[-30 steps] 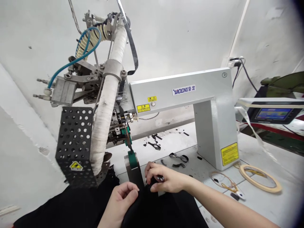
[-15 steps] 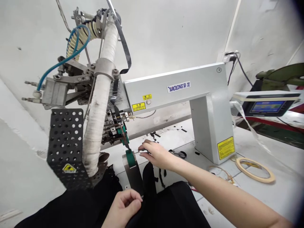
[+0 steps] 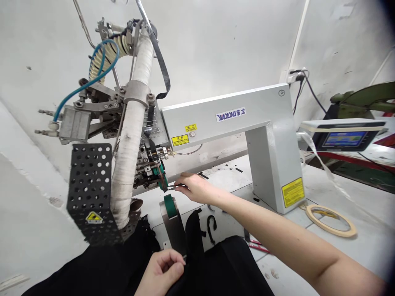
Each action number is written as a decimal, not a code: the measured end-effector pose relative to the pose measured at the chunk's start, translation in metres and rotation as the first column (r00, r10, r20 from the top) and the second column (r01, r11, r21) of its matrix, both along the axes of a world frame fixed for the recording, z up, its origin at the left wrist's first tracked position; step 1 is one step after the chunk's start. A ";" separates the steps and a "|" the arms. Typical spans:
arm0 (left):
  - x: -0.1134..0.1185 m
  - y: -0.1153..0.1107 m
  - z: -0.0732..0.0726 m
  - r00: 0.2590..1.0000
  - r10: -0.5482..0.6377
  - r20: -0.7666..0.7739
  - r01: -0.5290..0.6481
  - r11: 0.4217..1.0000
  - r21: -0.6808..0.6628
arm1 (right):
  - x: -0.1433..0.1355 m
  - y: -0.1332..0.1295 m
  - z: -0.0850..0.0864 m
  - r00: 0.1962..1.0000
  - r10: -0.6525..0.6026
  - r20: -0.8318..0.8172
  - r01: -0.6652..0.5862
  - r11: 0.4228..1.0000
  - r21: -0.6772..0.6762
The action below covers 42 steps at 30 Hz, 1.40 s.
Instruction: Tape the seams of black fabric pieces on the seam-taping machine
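Observation:
My right hand (image 3: pixel 193 188) is closed on what look like tweezers (image 3: pixel 171 188), mostly hidden by the fingers. Their thin tip reaches the end of the black tape just under the green upper roller (image 3: pixel 159 172) of a seam-taping machine. Below it, apart, sits the green lower roller (image 3: pixel 169 206) on a narrow post (image 3: pixel 175 232). With curled fingers, my left hand (image 3: pixel 162 271) pinches the edge of the black fabric (image 3: pixel 220 267) beside the post's lower end. The fabric spreads across both sides of the post.
The machine's grey arm (image 3: pixel 216 113) spans the back. A white-wrapped tube (image 3: pixel 129 148) and a perforated black guard (image 3: pixel 91 185) stand left. On the table lie black scraps (image 3: pixel 211 228), red-handled scissors (image 3: pixel 258 246) and a tape roll (image 3: pixel 331 220). A control screen (image 3: pixel 345 139) stands right.
My right hand has moved up and slightly left, from the lower roller to the tape under the upper roller. The left hand stays on the fabric. The view has shifted slightly.

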<state>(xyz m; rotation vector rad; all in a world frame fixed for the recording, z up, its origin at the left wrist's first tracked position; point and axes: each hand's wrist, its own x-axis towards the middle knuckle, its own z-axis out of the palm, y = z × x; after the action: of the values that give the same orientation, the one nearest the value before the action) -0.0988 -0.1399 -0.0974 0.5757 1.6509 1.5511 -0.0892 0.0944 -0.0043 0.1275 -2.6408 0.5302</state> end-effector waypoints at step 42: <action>-0.071 0.030 0.044 0.849 0.529 0.016 -0.519 0.826 0.218 | 0.026 -0.012 -0.020 0.953 0.173 0.249 0.163 0.398 -0.903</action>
<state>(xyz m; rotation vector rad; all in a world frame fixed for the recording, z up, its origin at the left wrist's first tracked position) -0.1697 -0.1103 -0.0531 0.2679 1.7810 2.1501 -0.0630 0.0828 -0.0242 -0.3322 -2.1601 2.0870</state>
